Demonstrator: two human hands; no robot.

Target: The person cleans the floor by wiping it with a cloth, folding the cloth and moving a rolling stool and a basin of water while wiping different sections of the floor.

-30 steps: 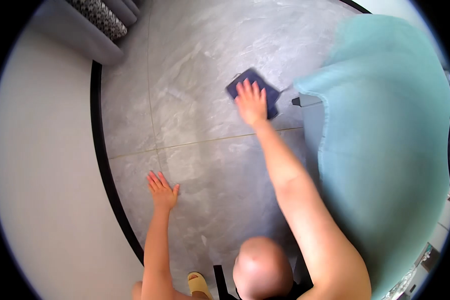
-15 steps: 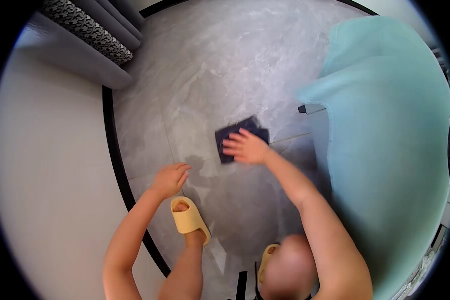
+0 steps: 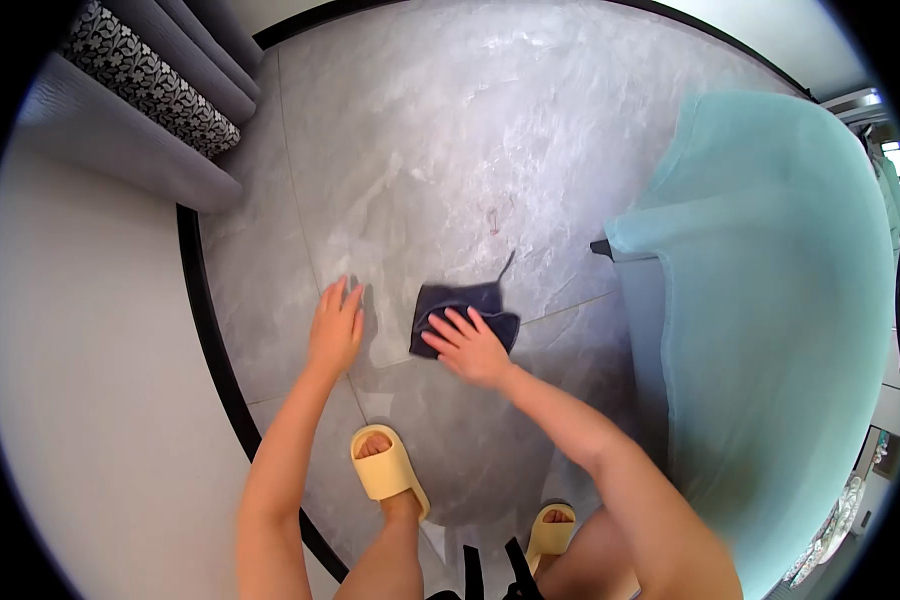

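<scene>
A dark navy cloth (image 3: 458,296) lies folded on the grey floor, with a thin strand or corner sticking up from its far right edge. My right hand (image 3: 475,352) rests flat on the cloth's near part, fingers spread and pressing from above rather than wrapped round it. To the left of the cloth, my left hand (image 3: 336,330) is low over the floor, its fingers stretched out and holding nothing. Whether its fingertips touch the floor I cannot tell.
Grey marbled tiles (image 3: 390,180) make up the floor. On the right, a pale green sheet (image 3: 780,300) hangs over a bed-like piece of furniture. Grey curtains (image 3: 150,130) and a white wall (image 3: 90,380) stand left. My feet wear yellow slippers (image 3: 382,474).
My right hand and the cloth sit slightly lower and further left in view. My left hand has reached forward, its fingers now straighter. The camera view has shifted a little.
</scene>
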